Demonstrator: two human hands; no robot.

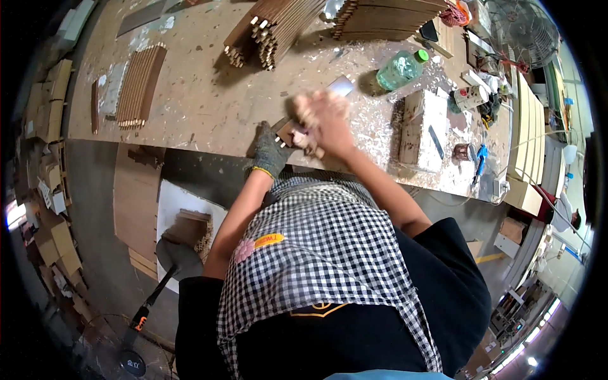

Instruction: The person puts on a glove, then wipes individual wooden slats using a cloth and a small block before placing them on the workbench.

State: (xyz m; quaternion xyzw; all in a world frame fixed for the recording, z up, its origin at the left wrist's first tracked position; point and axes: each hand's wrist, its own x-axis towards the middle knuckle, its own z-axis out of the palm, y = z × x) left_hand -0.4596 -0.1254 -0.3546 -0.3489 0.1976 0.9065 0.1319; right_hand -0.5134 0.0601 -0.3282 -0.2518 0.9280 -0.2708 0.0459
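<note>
Near the table's front edge my left hand (268,151), in a dark grey knit glove with a yellow cuff edge, is closed on one end of a brown wooden piece (284,130). Pale dowel ends stick out of the piece beside the glove. My bare right hand (324,121) is just right of it, above the piece, its fingers smeared by motion. Whether that hand grips anything is hidden by the blur. A shiny flat strip (341,86) shows on the table beyond my right hand.
Stacks of brown dowelled slats (278,35) stand at the back, with a flat row of slats (142,85) at left. On the right are a green-capped bottle (400,71), a paint-spattered white block (421,130), a cup (470,97) and a fan (522,31). Another person (563,215) shows far right.
</note>
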